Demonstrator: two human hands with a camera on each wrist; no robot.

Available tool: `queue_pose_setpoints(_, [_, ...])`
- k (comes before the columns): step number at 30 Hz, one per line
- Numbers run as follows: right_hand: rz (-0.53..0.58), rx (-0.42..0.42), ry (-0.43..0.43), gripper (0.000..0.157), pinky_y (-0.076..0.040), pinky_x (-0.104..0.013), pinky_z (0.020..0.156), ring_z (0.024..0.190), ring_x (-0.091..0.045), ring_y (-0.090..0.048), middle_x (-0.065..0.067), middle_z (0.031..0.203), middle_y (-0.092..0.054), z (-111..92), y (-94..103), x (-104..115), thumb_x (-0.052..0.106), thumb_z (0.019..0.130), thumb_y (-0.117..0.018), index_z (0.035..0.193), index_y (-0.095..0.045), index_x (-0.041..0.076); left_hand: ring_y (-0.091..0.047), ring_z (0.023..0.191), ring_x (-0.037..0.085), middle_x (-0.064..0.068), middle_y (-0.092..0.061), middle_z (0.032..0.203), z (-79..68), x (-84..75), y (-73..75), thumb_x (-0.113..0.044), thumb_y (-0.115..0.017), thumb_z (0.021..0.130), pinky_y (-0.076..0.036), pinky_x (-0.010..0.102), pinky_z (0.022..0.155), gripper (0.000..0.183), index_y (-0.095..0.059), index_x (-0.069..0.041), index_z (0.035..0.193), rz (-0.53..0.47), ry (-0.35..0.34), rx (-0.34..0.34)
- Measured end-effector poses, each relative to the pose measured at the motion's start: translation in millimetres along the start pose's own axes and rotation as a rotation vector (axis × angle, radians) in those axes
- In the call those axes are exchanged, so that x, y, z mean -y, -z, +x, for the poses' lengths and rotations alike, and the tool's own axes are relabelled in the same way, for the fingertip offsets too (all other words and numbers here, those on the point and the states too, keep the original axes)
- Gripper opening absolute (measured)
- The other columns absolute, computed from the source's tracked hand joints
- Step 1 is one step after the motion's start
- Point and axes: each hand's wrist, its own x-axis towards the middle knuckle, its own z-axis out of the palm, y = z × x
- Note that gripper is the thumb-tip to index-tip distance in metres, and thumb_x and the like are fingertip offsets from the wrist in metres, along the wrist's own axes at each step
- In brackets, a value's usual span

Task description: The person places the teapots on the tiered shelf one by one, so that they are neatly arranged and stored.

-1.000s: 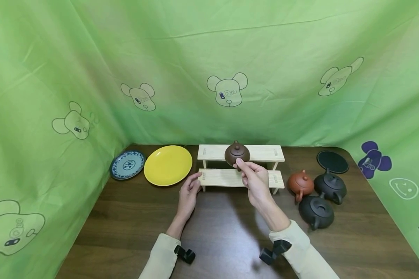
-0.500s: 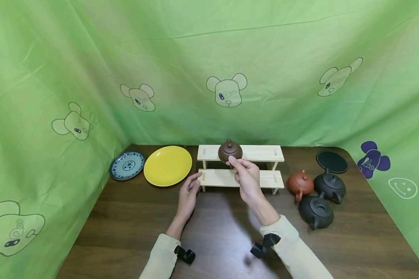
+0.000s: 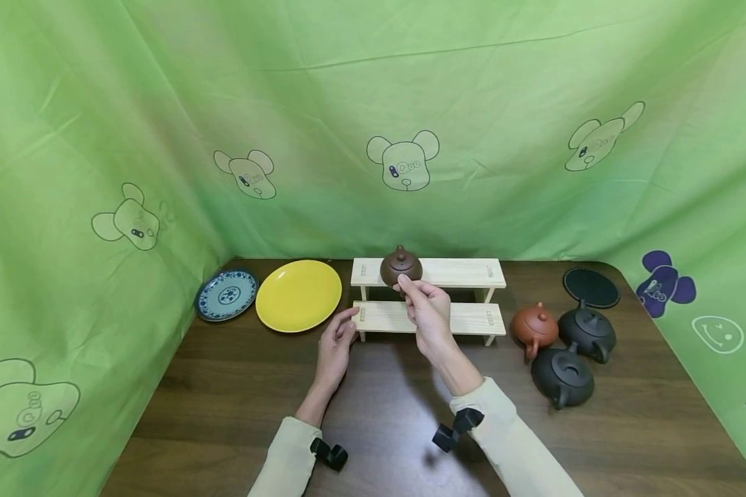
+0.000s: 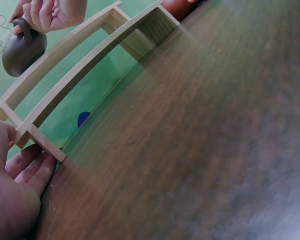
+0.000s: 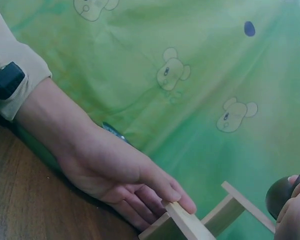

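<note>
My right hand (image 3: 432,314) pinches the handle of a small dark brown teapot (image 3: 400,266). The lidded pot is upright and overlaps the left part of the upper shelf (image 3: 460,272) of a two-step wooden stand in the head view. In the left wrist view the brown teapot (image 4: 23,52) appears close over the upper board, its handle between thumb and fingers. My left hand (image 3: 336,345) holds the left end of the lower shelf (image 3: 385,317). Its thumb and forefinger lie at the board's edge, the other fingers beside the leg (image 4: 47,144).
To the right stand a reddish teapot (image 3: 534,324) and two black teapots, one behind (image 3: 589,333) and one nearer (image 3: 562,378). A dark round mat (image 3: 592,288) lies behind them. Left of the stand are a yellow plate (image 3: 298,297) and a blue patterned plate (image 3: 227,295). Green cloth (image 3: 323,214) encloses the table.
My right hand has carried the brown teapot leftward along the upper shelf, from near its middle toward its left end. My left hand has stayed at the lower shelf's left end.
</note>
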Motion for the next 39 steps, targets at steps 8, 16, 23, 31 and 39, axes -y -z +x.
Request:
queue_pose_setpoints(8, [0.002, -0.012, 0.016, 0.034, -0.028, -0.011, 0.046, 0.051, 0.001, -0.043, 0.005, 0.073, -0.074, 5.0, -4.8, -6.0, 0.011, 0.104, -0.079, 0.070, -0.074, 0.016, -0.069, 0.117, 0.018, 0.006, -0.080, 0.114, 0.5, 0.8, 1.1, -0.018, -0.062, 0.115, -0.059, 0.031, 0.107, 0.030, -0.074, -0.028, 0.141, -0.017, 0.002, 0.013])
queue_pose_setpoints(16, [-0.010, -0.013, 0.018, 0.032, -0.030, -0.011, 0.047, 0.052, 0.000, -0.044, 0.006, 0.074, -0.074, 8.7, -12.8, -11.0, 0.012, 0.103, -0.081, 0.071, -0.075, 0.016, -0.071, 0.119, 0.018, 0.006, -0.080, 0.119, 2.1, 4.2, 1.3, -0.022, -0.064, 0.114, -0.059, 0.028, 0.105, 0.029, -0.074, -0.027, 0.141, -0.017, -0.008, 0.011])
queue_pose_setpoints(23, [-0.010, -0.016, 0.009, 0.029, -0.031, -0.012, 0.046, 0.052, 0.000, -0.044, 0.003, 0.072, -0.072, 11.6, -18.6, -14.7, 0.013, 0.102, -0.082, 0.073, -0.076, 0.012, -0.071, 0.120, 0.018, 0.008, -0.081, 0.122, 1.7, 3.1, 0.5, -0.022, -0.064, 0.114, -0.060, 0.029, 0.104, 0.029, -0.074, -0.025, 0.142, -0.022, -0.016, 0.010])
queue_pose_setpoints(31, [-0.018, -0.024, -0.008, 0.030, -0.032, -0.011, 0.046, 0.051, 0.000, -0.045, 0.005, 0.073, -0.072, 14.7, -23.4, -15.1, 0.013, 0.102, -0.082, 0.073, -0.076, 0.014, -0.072, 0.119, 0.019, 0.007, -0.081, 0.118, 0.4, 1.7, 1.6, -0.020, -0.063, 0.114, -0.060, 0.031, 0.105, 0.030, -0.074, -0.025, 0.142, -0.018, -0.015, 0.007])
queue_pose_setpoints(39, [-0.021, -0.010, -0.027, 0.026, -0.031, -0.012, 0.045, 0.050, 0.000, -0.045, 0.007, 0.067, -0.066, 15.9, -23.7, -14.4, 0.015, 0.103, -0.081, 0.077, -0.078, 0.014, -0.073, 0.116, 0.014, 0.007, -0.082, 0.118, 0.0, 2.0, -0.4, -0.019, -0.064, 0.114, -0.061, 0.027, 0.102, 0.029, -0.074, -0.021, 0.141, -0.035, -0.053, -0.003])
